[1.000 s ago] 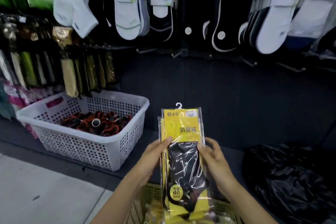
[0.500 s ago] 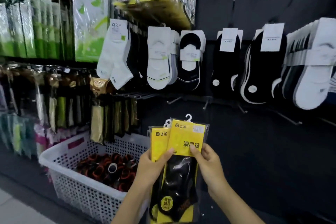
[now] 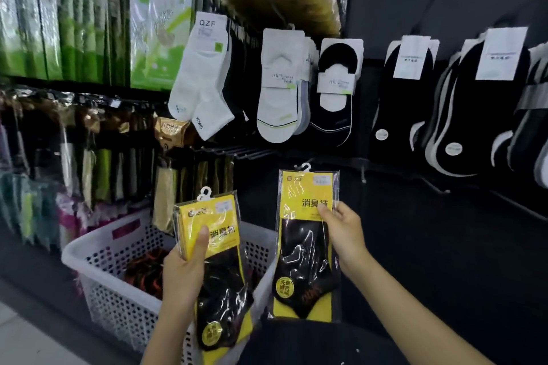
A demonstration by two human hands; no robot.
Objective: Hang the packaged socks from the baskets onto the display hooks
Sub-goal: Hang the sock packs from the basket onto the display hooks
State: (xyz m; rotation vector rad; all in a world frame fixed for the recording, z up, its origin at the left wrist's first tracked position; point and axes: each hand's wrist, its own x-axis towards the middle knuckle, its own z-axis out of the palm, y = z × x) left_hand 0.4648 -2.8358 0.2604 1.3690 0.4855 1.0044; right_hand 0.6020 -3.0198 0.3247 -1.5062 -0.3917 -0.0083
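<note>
Nearest in: a small stack of yellow sock packets (image 3: 216,261) is gripped in the left hand (image 3: 182,272), thumb laid flat across the front card, fingers curled behind; a single packet (image 3: 307,246) is pinched at its right edge by the right hand (image 3: 345,234), held upright and apart from the stack. Just behind the left hand the white basket (image 3: 98,249) can be seen, with dark rolled goods in it.

So the step in hand looks like getting that single packet hung; nothing from these hands is on a hook yet. The little white hanger loop (image 3: 304,167) on top is left uncovered, which is good; it should be kept level and square to the wall so a prong can be threaded straight through; the pinch is best kept below the loop. The sleeve looks slippery, so a firm hold is advised.

Further back, bare metal prongs (image 3: 237,152) are seen sticking out under the hung white socks (image 3: 278,92); one of those would likely be aimed for, though which one can't be told.
</note>
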